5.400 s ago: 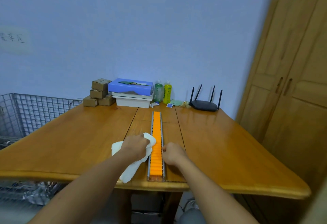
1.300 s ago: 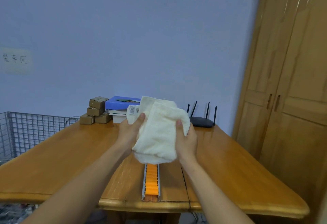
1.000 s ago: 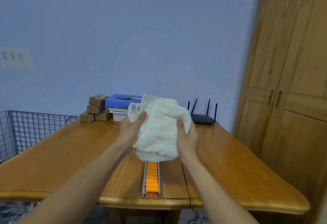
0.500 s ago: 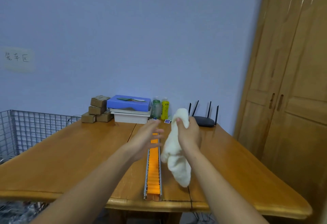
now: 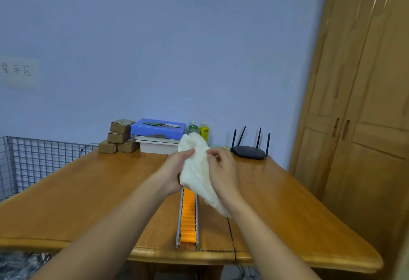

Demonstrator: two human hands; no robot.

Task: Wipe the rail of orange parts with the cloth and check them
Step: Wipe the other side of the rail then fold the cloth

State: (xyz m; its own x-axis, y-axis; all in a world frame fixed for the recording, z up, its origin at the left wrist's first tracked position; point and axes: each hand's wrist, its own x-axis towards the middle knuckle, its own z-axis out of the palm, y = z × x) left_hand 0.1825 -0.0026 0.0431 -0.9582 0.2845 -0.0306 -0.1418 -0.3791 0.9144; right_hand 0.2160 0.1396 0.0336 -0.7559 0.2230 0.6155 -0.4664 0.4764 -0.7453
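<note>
Two hands hold the cloth (image 5: 196,170) up over the rail of orange parts (image 5: 188,220), which lies along the wooden table's (image 5: 77,202) middle. The left hand (image 5: 174,174) curls its fingers round the cloth's side; the right hand (image 5: 223,169) pinches it near the top.

Wall sign (image 5: 18,72): handwritten Chinese, ending "车区"

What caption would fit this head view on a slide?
Left hand and right hand hold a white cloth above the rail of orange parts on a wooden table.
</note>
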